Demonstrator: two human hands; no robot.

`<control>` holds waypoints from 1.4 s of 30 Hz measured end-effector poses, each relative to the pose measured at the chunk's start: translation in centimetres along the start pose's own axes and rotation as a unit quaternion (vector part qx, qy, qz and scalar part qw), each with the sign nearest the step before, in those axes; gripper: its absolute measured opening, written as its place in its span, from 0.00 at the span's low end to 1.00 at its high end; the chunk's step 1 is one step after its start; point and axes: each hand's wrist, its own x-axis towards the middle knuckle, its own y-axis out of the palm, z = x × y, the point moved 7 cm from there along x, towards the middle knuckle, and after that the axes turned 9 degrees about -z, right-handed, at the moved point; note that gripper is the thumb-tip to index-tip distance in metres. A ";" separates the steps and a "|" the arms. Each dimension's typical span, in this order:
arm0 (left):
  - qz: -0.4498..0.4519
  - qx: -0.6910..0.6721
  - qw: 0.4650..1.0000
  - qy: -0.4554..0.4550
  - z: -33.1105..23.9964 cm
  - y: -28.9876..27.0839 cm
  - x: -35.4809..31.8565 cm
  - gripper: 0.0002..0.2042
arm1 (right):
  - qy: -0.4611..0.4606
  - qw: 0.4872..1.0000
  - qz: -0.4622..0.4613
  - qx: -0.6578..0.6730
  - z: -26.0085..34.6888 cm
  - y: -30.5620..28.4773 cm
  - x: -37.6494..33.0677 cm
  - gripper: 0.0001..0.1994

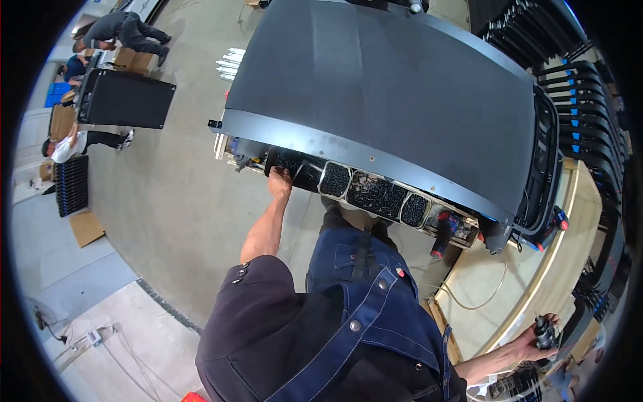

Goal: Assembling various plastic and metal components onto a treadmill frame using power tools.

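Observation:
My left hand [280, 182] reaches to the leftmost bin of small dark screws [288, 161], its fingers curled in at the near edge. What the fingertips pinch, if anything, is hidden. Far out to the right, my right hand [536, 345] is closed around a black cylindrical tool [544, 332] with a narrow end pointing up. A row of bins holding dark screws and small fasteners [378, 191] runs along under the near edge of a large dark grey metal cabinet [375, 80].
A red-and-black power driver [443, 234] sits at the right end of the bins; another [554, 226] lies by the cabinet's right side. A wooden frame [569, 228] and a thin hose [479, 305] are at the right. People handle a black cabinet [126, 98] at the far left.

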 end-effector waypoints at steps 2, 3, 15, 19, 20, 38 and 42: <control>-0.009 0.092 0.995 0.041 -4.0 1.9 -0.7 0.07 | 0.135 0.975 0.107 0.142 0.3 1.4 -4.9 0.43; 0.001 0.148 0.980 0.134 -6.5 2.0 -1.2 0.09 | 0.097 0.980 0.098 0.143 -1.2 4.4 -8.1 0.39; 0.126 0.156 0.953 0.228 -11.3 -1.5 -1.9 0.06 | 0.151 0.952 0.267 0.011 -9.4 16.4 -23.8 0.32; 0.108 0.128 0.964 0.208 -12.2 -4.5 -2.7 0.06 | 0.072 0.932 0.353 -0.047 -10.1 21.6 -27.7 0.42; 0.103 0.132 0.968 0.186 -12.2 -5.2 -3.2 0.07 | 0.058 0.925 0.371 -0.065 -10.7 22.7 -28.5 0.43; 0.498 -0.489 0.709 -0.106 -32.3 -6.8 -35.9 0.09 | 0.410 0.845 0.341 0.038 -25.3 23.7 -30.6 0.24; 0.479 -0.474 0.735 -0.074 -32.4 -6.4 -37.3 0.08 | 0.410 0.853 0.321 0.029 -25.1 22.0 -28.9 0.23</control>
